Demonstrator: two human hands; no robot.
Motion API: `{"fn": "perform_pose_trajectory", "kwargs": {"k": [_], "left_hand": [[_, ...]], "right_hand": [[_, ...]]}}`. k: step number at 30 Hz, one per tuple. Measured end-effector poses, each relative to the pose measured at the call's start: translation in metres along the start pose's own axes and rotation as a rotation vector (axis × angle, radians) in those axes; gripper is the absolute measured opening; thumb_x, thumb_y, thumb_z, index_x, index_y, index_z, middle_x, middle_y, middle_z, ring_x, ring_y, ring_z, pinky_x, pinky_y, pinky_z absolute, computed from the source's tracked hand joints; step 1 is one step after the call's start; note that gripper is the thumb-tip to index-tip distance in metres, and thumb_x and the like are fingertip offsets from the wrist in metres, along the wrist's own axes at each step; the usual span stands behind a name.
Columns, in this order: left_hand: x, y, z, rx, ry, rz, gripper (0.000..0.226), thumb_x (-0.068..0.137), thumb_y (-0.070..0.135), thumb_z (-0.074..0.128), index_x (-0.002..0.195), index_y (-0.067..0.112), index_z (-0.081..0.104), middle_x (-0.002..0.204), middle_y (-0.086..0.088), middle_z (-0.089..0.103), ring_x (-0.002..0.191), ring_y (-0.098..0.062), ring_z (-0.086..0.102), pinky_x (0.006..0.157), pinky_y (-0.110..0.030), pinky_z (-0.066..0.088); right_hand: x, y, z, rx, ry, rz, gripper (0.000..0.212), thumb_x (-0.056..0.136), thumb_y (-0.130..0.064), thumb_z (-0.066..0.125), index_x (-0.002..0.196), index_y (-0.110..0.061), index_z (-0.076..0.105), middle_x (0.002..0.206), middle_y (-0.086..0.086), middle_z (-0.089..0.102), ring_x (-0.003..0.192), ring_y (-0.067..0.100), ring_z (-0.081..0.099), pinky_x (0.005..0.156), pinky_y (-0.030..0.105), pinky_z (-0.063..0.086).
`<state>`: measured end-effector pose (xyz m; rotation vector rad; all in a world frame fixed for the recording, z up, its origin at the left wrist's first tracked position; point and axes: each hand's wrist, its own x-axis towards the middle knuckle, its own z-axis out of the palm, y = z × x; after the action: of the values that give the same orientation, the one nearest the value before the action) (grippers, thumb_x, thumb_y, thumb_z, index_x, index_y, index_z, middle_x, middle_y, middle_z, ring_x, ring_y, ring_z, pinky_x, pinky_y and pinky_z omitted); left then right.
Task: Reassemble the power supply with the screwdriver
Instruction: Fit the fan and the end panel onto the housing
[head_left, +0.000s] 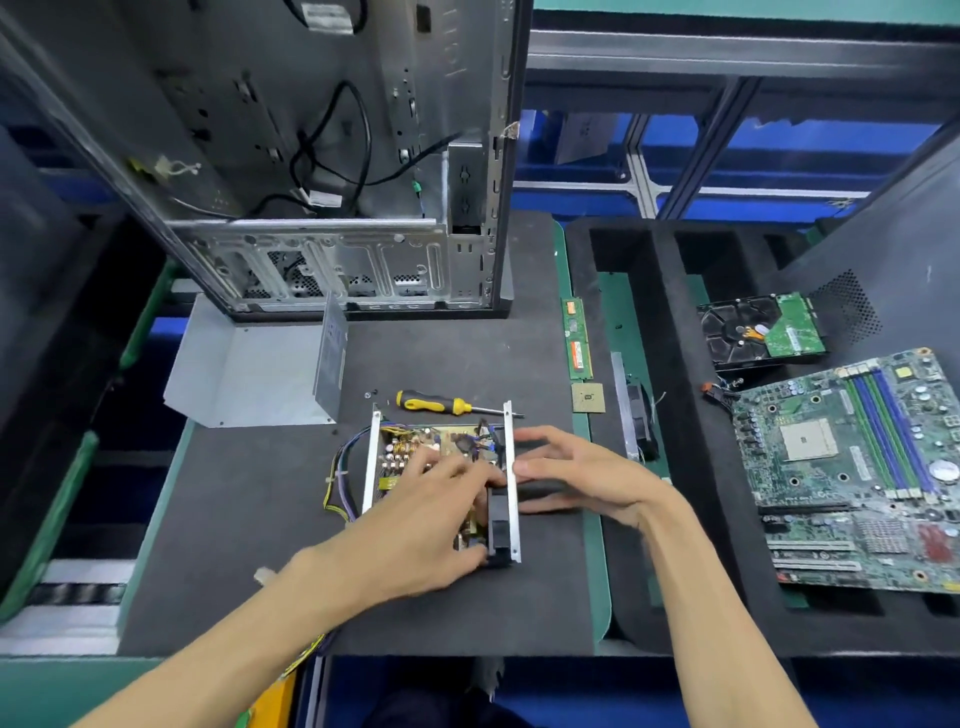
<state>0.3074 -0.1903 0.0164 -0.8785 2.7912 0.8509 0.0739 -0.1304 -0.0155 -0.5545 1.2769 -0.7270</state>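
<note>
Head view, the only one. Power supply sits open at centre of the dark counter, lid off, circuit board and coils exposed, wire bundle spilling out at its 9 o'clock side. Black fan stands inside against the right metal wall of the chassis.

Left hand reaches in from 7 o'clock; its fingers are curled over the board and onto the fan, thumb at the fan's lower end, so it looks to be holding the fan in place against the wall. Right hand comes in from 4 o'clock, fingers fairly straight and close together, tips touching the outer face of that wall, probably bracing it so the fan holes line up. No tool in either hand.

Screwdriver, yellow and black handle, lies on the counter at 12 o'clock of the supply, just beside it, tip pointing to 3 o'clock; within easy reach for the next step. Small screws near its handle end, hard to count. Grey metal cover lies apart at 10 o'clock, parked clear until the inside is done.

Judgement: fan seating stage, screws not yet driven, cover still to go on.

Open PC case stands at 12 o'clock. Motherboard and hard drive rest in the foam tray at 3 o'clock.
</note>
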Motion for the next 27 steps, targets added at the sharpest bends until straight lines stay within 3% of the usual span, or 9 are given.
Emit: {"fn": "perform_pose_trajectory", "kwargs": {"k": [3,7,11,15,18,20,22,24,27], "left_hand": [[-0.007,0.005,0.005,-0.147,-0.096,-0.049,0.071,0.083,0.046,0.062,0.140,0.047,0.020,0.104,0.022,0.051,0.108,-0.015,0.029,0.088,-0.023,0.034],[-0.004,0.031,0.008,-0.128,0.071,-0.202,0.064,0.077,0.078,0.052,0.125,0.042,0.034,0.080,0.024,0.045,0.093,-0.013,0.035,0.072,-0.018,0.029],[0.010,0.054,0.011,0.042,0.263,-0.299,0.044,0.090,0.059,0.056,0.111,0.025,0.038,0.064,0.012,0.050,0.071,-0.020,0.045,0.075,-0.034,0.023],[0.016,0.056,0.007,0.043,0.254,-0.306,0.040,0.090,0.044,0.057,0.115,0.018,0.041,0.084,0.004,0.068,0.085,-0.029,0.060,0.075,-0.035,0.027],[0.009,0.050,-0.004,-0.082,0.213,-0.284,0.031,0.082,0.041,0.066,0.096,0.023,0.045,0.067,0.010,0.055,0.074,-0.024,0.055,0.061,-0.034,0.029],[0.001,0.042,-0.014,-0.181,0.193,-0.289,0.031,0.076,0.040,0.071,0.085,0.027,0.044,0.056,0.011,0.048,0.060,-0.013,0.048,0.054,-0.030,0.031],[-0.010,0.033,-0.025,-0.315,0.168,-0.288,0.034,0.077,0.041,0.074,0.082,0.026,0.044,0.054,0.009,0.050,0.051,-0.011,0.042,0.054,-0.031,0.034],[-0.019,0.024,-0.037,-0.478,0.138,-0.273,0.035,0.080,0.040,0.075,0.083,0.024,0.044,0.055,-0.001,0.055,0.047,-0.013,0.038,0.051,-0.029,0.033],[-0.031,0.013,-0.050,-0.673,0.143,-0.252,0.035,0.088,0.026,0.076,0.086,0.019,0.042,0.056,-0.011,0.060,0.044,-0.012,0.037,0.047,-0.022,0.032]], "right_hand": [[0.001,-0.001,-0.002,-0.003,-0.004,-0.021,0.070,0.080,-0.025,0.086,0.141,-0.024,0.052,0.122,0.012,0.071,0.115,0.024,0.069,0.094,0.047,0.058],[0.002,0.000,-0.002,-0.013,-0.023,-0.069,0.080,0.081,-0.023,0.085,0.145,-0.046,0.042,0.119,0.018,0.071,0.115,0.027,0.069,0.090,0.041,0.059],[0.002,0.000,-0.001,-0.078,-0.016,-0.115,0.086,0.081,-0.028,0.085,0.148,-0.053,0.037,0.116,0.015,0.074,0.114,0.026,0.069,0.106,0.047,0.051],[0.001,-0.001,-0.002,-0.124,-0.006,-0.149,0.084,0.080,-0.029,0.086,0.148,-0.046,0.040,0.114,0.012,0.075,0.113,0.026,0.070,0.113,0.050,0.043],[0.004,0.000,0.003,-0.166,0.032,-0.172,0.094,0.072,-0.038,0.090,0.150,-0.030,0.039,0.108,0.008,0.076,0.107,0.024,0.073,0.107,0.050,0.049],[0.008,-0.001,0.012,-0.183,0.065,-0.203,0.097,0.065,-0.046,0.093,0.146,-0.024,0.045,0.097,0.004,0.075,0.096,0.017,0.074,0.095,0.047,0.058],[0.011,-0.005,0.024,-0.210,0.090,-0.258,0.083,0.066,-0.053,0.086,0.138,-0.029,0.053,0.097,0.004,0.069,0.094,0.014,0.071,0.090,0.046,0.060],[0.015,-0.008,0.038,-0.255,0.095,-0.309,0.071,0.069,-0.063,0.083,0.128,-0.038,0.053,0.113,0.004,0.067,0.106,0.018,0.068,0.093,0.044,0.058],[0.020,-0.015,0.060,-0.179,0.110,-0.350,0.066,0.067,-0.061,0.081,0.119,-0.036,0.050,0.114,0.003,0.071,0.099,0.013,0.070,0.078,0.028,0.056]]}}
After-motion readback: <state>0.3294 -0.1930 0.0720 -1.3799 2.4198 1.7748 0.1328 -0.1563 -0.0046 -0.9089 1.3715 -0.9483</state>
